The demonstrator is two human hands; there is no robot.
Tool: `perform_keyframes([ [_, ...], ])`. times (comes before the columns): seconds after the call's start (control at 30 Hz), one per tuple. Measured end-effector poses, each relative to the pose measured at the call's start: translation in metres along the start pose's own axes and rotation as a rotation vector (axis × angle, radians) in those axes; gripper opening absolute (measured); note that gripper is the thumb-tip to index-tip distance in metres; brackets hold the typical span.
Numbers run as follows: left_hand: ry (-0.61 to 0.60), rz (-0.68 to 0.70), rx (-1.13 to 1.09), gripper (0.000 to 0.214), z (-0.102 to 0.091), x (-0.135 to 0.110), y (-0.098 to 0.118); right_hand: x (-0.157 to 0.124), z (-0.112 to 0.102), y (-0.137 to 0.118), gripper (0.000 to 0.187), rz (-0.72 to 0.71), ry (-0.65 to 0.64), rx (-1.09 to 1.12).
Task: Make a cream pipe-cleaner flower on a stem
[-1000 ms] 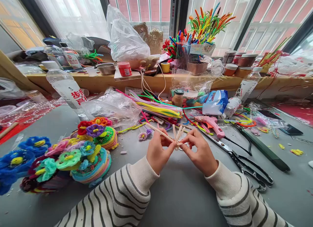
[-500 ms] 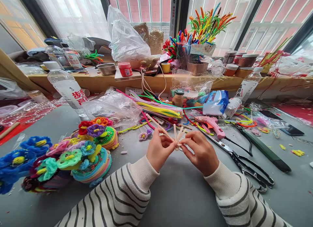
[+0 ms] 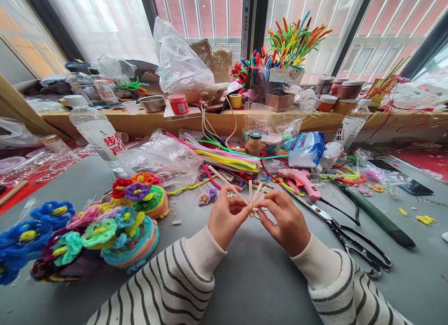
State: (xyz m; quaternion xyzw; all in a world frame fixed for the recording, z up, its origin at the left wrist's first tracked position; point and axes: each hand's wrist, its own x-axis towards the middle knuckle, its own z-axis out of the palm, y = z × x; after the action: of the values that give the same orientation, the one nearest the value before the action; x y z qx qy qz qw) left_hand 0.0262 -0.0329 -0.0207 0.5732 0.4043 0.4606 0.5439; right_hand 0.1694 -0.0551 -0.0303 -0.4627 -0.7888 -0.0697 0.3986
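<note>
Both hands meet above the grey table (image 3: 259,278) and pinch a small bundle of cream pipe cleaners (image 3: 255,196). My left hand (image 3: 227,217) is closed on the bundle's base, with one long cream strand slanting up to the left. My right hand (image 3: 285,220) is closed on the same spot from the right, fingertips at the twisted centre. Short cream ends fan upward between the two hands. Both sleeves are cream with dark stripes.
A heap of finished pipe-cleaner flowers (image 3: 98,227) lies at the left. Loose coloured pipe cleaners (image 3: 227,157), a pink glue gun (image 3: 303,179) and black scissors (image 3: 353,243) lie beyond and right. A water bottle (image 3: 96,131) stands left; a cluttered wooden sill (image 3: 224,117) runs behind.
The hands stay pinched on the cream bundle and shift only slightly. The long strand has swung steeper, and the view has tilted a little downward.
</note>
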Motion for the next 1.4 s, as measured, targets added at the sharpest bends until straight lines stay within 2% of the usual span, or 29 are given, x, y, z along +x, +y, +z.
perform_keyframes([
  [0.1,0.01,0.009,0.011,0.04,-0.001,0.001,-0.001,0.0,0.001,-0.001,0.009,0.027,0.002,0.039],
  [0.17,0.015,0.013,0.035,0.042,-0.001,0.001,-0.002,0.0,0.002,-0.002,0.008,0.105,-0.006,0.104],
  [0.27,0.009,0.025,0.076,0.044,-0.002,0.002,-0.003,0.001,0.002,-0.005,0.007,0.293,-0.044,0.238],
  [0.5,0.026,0.109,0.213,0.044,-0.002,0.0,-0.003,0.004,0.005,-0.008,0.018,0.748,-0.172,0.616],
  [0.7,0.076,0.208,0.361,0.033,0.002,-0.006,0.003,0.007,0.007,-0.012,0.02,1.199,-0.247,0.988],
  [0.8,0.11,0.225,0.393,0.028,0.003,-0.007,0.005,0.005,0.009,-0.012,0.016,1.293,-0.292,1.195],
  [0.87,0.102,0.181,0.335,0.028,0.002,-0.006,0.005,0.004,0.008,-0.009,0.018,1.238,-0.32,1.212],
  [0.97,0.069,0.031,0.103,0.039,-0.001,0.0,0.005,0.005,0.002,-0.002,0.021,1.015,-0.328,1.024],
  [1.13,0.043,-0.211,-0.094,0.044,-0.003,0.004,0.009,0.007,-0.009,0.008,0.014,0.35,-0.061,0.398],
  [1.23,0.029,-0.258,-0.13,0.046,-0.002,0.003,0.01,0.006,-0.011,0.008,0.017,0.041,-0.048,0.173],
  [1.3,0.017,-0.262,-0.141,0.047,-0.002,0.002,0.009,0.006,-0.011,0.007,0.018,-0.07,-0.059,0.059],
  [1.4,0.003,-0.273,-0.141,0.046,-0.002,0.002,0.008,0.005,-0.01,0.006,0.018,-0.148,-0.034,-0.065],
])
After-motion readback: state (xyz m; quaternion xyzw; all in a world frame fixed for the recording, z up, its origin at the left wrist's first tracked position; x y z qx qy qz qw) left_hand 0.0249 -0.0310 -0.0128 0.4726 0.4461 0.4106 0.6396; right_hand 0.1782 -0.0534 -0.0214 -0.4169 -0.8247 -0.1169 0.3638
